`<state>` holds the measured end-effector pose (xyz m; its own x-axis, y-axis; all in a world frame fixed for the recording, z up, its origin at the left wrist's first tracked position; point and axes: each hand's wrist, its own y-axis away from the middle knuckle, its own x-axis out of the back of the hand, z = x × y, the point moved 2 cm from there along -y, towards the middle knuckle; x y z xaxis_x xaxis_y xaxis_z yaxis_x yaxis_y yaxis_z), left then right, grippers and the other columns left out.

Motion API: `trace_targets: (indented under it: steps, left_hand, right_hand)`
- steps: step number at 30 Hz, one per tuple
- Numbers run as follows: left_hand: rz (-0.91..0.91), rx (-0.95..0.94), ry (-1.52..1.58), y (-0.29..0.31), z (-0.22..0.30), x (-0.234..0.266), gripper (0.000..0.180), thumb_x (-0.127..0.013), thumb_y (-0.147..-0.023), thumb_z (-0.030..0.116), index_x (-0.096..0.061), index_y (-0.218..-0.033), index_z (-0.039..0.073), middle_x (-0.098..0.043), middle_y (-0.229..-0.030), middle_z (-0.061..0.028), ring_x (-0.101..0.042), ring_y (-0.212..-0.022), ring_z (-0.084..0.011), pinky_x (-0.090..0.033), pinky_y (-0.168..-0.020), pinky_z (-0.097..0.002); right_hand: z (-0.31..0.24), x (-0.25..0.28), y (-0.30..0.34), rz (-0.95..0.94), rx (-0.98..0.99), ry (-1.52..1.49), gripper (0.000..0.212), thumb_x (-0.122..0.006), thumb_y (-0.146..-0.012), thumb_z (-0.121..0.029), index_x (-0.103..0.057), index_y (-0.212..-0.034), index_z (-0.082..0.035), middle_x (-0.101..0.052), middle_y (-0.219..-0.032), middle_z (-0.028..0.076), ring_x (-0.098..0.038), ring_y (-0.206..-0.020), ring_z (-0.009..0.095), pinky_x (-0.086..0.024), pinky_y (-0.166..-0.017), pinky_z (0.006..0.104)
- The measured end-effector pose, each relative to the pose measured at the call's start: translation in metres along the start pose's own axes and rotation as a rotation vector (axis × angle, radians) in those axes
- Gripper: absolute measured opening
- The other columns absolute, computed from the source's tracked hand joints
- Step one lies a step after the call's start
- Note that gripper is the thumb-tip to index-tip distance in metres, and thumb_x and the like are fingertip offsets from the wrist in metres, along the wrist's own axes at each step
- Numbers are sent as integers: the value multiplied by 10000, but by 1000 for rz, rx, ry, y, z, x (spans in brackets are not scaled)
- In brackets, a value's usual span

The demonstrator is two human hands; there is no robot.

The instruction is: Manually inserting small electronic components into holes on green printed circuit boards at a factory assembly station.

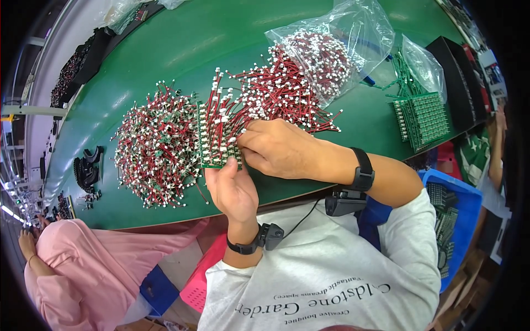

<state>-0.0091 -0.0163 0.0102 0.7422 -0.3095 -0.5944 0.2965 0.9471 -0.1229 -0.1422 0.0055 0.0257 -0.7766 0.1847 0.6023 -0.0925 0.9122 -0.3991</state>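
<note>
My left hand [234,190] grips the lower edge of a green circuit board panel [220,151], with the thumb on top. Rows of white connectors cover the panel, and red wires with white plugs rise from it. At the panel's right edge, my right hand [279,149] is closed, fingers pinched together. Its fingertips hide what they hold. Against the panel's left side lies a big heap of small boards with red wires [157,146]. Beyond my right hand spreads a pile of loose red wires with white plugs [281,88], partly inside a clear plastic bag [359,33].
A stack of green panels [428,121] stands on the green table [182,47] at right, beside a black box [455,77]. Below it is a blue crate [466,207] with boards. Black parts [86,172] lie at left. Someone in pink [83,265] sits at lower left.
</note>
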Motion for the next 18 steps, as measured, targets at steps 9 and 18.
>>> trace_targets:
  steps: [9, 18]
  left_hand:
    - [-42, -10, 68, -2, 3, 5, 490, -441, -889, 9, -420, -1371, -76, -538, -1322, -182, -519, -1226, -272, -376, -1075, -424]
    - [-36, 14, 28, 0, 3, 5, 465, -459, -884, 22, -460, -1338, -78, -555, -1302, -173, -533, -1202, -246, -382, -1059, -399]
  right_hand:
    - [2, -2, -1, 109, 63, -47, 95, -646, -780, -41, -612, -850, 12, -596, -773, 156, -620, -690, 365, -522, -612, 443]
    - [-1, -2, 0, 47, 9, 116, 102, -658, -754, -60, -610, -817, 3, -593, -758, 141, -632, -681, 330, -534, -594, 423]
